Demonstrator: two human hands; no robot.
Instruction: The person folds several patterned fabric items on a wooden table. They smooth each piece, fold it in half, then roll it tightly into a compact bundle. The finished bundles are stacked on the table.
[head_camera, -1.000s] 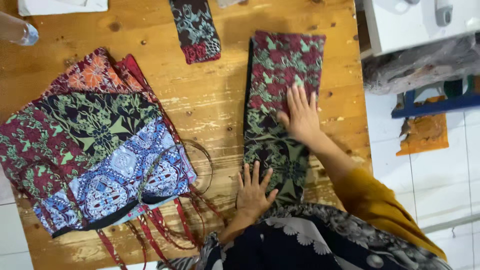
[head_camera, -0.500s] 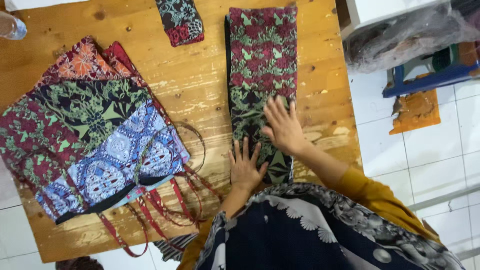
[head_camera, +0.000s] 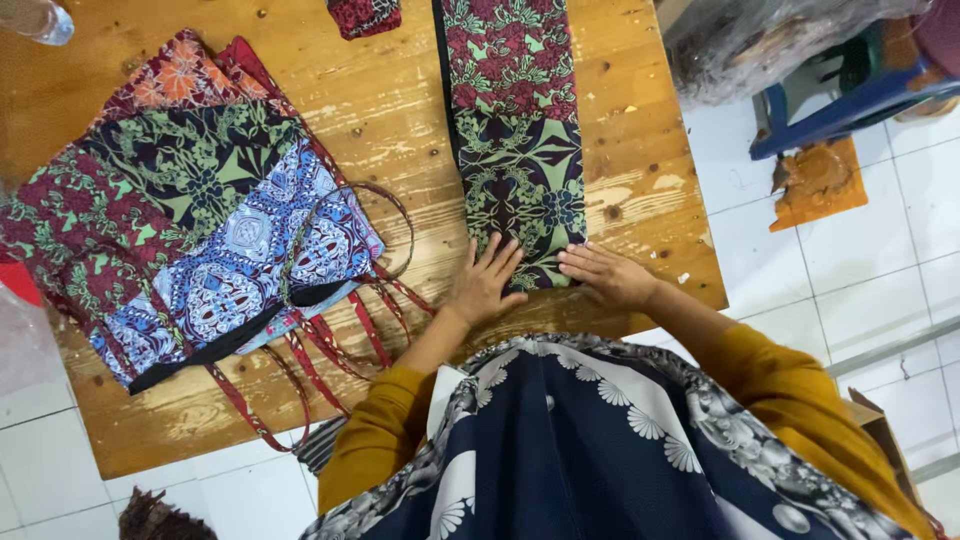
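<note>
sleeves: mustard-yellow, long | garment: navy, white floral print

The long folded batik cloth (head_camera: 515, 130) is dark, with red-maroon flowers and pale green leaves at its far end and bolder green scrollwork on black at the near end. The stack of batik pieces (head_camera: 190, 210) mixes orange-on-maroon, green-on-black, red-and-green floral and blue-and-white medallion prints, with red straps (head_camera: 330, 335) trailing. The wooden table (head_camera: 400, 110) is honey-brown; the person's sleeves (head_camera: 375, 450) are mustard yellow.
</note>
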